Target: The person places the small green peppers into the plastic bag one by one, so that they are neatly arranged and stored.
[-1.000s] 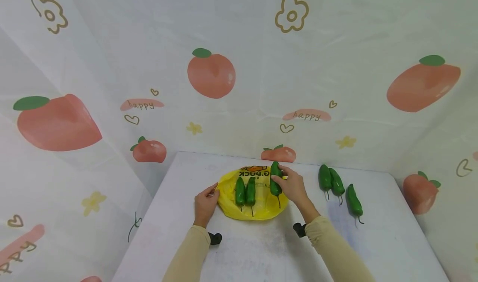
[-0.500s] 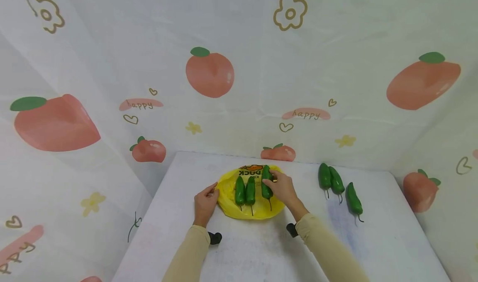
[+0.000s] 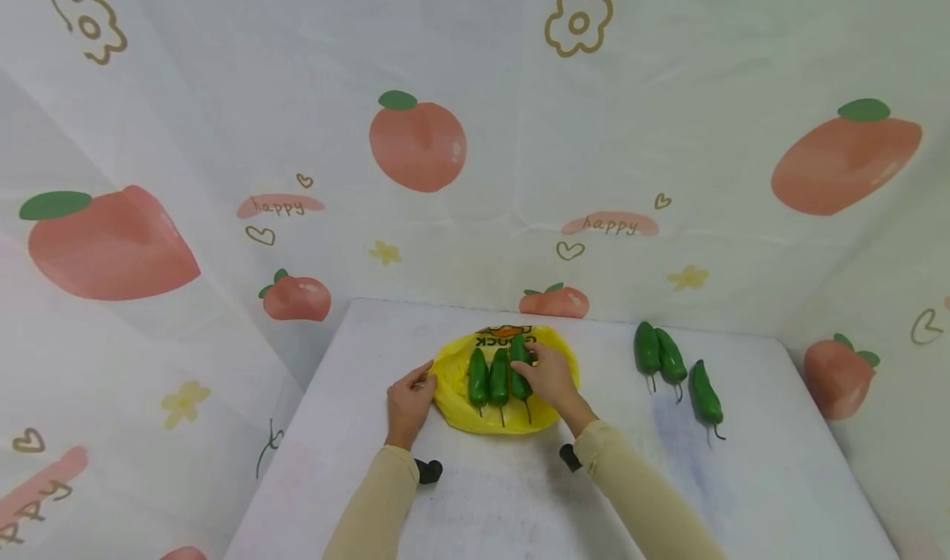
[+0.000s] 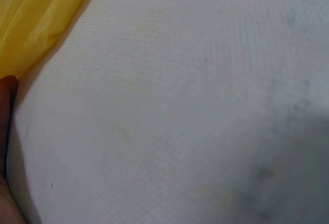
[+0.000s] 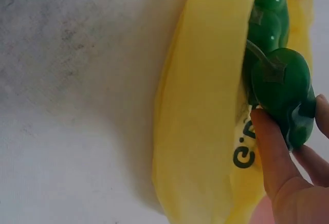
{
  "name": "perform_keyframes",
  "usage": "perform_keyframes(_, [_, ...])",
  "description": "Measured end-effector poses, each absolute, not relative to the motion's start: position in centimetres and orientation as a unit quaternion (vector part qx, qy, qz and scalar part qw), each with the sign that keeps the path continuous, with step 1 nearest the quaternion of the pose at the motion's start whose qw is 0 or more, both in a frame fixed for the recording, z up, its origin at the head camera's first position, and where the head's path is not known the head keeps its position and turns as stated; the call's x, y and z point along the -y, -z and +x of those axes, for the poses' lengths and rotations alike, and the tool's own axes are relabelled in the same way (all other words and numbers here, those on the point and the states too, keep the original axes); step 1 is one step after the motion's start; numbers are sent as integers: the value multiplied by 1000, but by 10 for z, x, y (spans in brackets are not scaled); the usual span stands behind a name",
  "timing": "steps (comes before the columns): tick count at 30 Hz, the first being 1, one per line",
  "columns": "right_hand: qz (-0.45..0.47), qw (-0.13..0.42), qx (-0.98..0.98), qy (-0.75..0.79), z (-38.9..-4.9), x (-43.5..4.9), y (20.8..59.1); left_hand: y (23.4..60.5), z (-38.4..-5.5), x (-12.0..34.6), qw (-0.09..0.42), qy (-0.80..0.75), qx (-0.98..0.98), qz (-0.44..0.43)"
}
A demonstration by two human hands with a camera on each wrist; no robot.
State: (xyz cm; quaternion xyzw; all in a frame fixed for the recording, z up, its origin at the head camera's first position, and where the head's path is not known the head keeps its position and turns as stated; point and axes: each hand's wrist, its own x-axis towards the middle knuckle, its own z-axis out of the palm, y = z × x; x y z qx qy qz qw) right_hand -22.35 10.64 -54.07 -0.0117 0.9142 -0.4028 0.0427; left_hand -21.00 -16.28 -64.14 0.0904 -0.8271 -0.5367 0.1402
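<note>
A yellow plastic bag [image 3: 458,416] with "G.DUCK" print lies opened out on the table, its near side standing up as a wall in the right wrist view. Two green peppers [image 3: 478,377] lie side by side in it, stems toward the person. My right hand [image 3: 551,376] pinches a third green pepper [image 5: 282,82] between thumb and fingers, right beside those two and inside the bag's rim. At the bag's left edge my left hand [image 3: 408,405] pinches the plastic; only part of its thumb [image 4: 6,100] shows in the left wrist view.
Three more green peppers lie at the right: a pair [image 3: 647,350] near the back edge and a single pepper [image 3: 705,393] closer in. The white table [image 3: 505,502] meets a printed cloth wall [image 3: 475,238]. A black wrist mount [image 3: 428,471] sits under each forearm.
My right hand has moved left with its pepper, from the bag's right side to beside the two peppers, and a little lower. My left hand has stayed at the bag's edge.
</note>
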Motion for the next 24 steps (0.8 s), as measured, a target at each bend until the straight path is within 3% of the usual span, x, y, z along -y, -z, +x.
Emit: perform_keyframes(24, [1,76,-922,380,-225,-91,546,640,-211,162,133,547,822,85])
